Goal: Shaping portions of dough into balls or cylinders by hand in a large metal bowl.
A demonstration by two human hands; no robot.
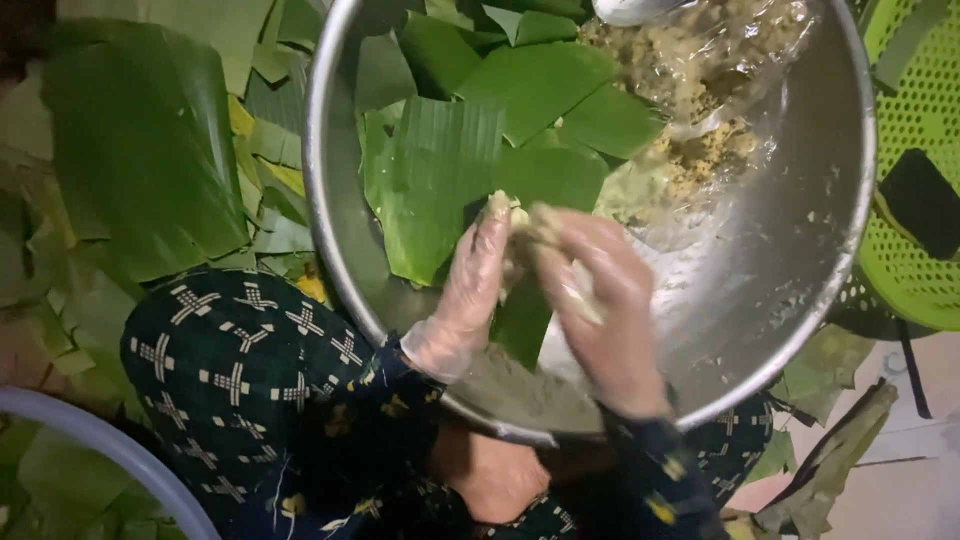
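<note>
While both gloved hands meet over the near half of the big steel bowl [340, 230], I judge the step to be shaping — a small lump of pale filling [522, 232] is being pressed between them. My left hand [470, 290] has its fingers curled up against the lump from the left, and my right hand [600, 310] closes over it from the right; both grips look clamped on the same lump, though the blur hides the fingertips. Each hand wears a thin clear plastic glove.

That lump sits just above the bowl's near rim, over a cut piece of green banana leaf [435, 185] lying on the bowl floor. It looks soft, grainy and yellowish-beige, small enough to be mostly hidden by the fingers.

More cut leaf pieces [530, 80] are heaped toward the bowl's far-left side. At the far-right side, a clear plastic bag [700, 70] lies open, holding more of the same crumbly mixture, with a metal spoon [630, 10] at the far rim.

By my reading, the next move calls for a gentle, even squeeze — the mixture looks likely to crumble if pressed unevenly.

Outside the bowl, whole banana leaves [140, 150] cover the floor at left, a green plastic basket [920, 150] stands at right, and my patterned dark trousers [240, 370] show below.
</note>
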